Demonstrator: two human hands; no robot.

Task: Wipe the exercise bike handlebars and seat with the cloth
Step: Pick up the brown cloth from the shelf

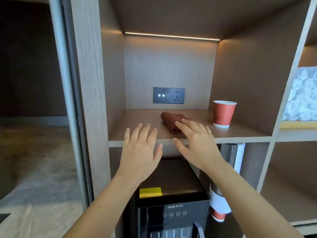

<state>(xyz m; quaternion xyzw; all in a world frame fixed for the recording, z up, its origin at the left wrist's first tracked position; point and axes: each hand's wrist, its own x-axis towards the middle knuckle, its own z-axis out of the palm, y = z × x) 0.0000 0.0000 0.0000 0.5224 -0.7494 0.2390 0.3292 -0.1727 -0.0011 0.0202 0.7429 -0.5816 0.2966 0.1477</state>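
A folded brown cloth (169, 120) lies on a wooden shelf (137, 121) inside a cabinet niche. My right hand (195, 143) stretches toward it with straight, spread fingers, and the fingertips overlap the cloth's near right edge. Whether they touch it is unclear. My left hand (141, 148) hovers open over the shelf's front edge, left of the cloth and apart from it. No exercise bike appears in the head view.
A red paper cup (223, 113) stands at the shelf's right. Wall sockets (169, 95) sit on the back panel. Below the shelf is a black water dispenser (171, 203) with a stack of cups (218, 201) at its right side. A white patterned box (301, 95) fills the neighbouring niche.
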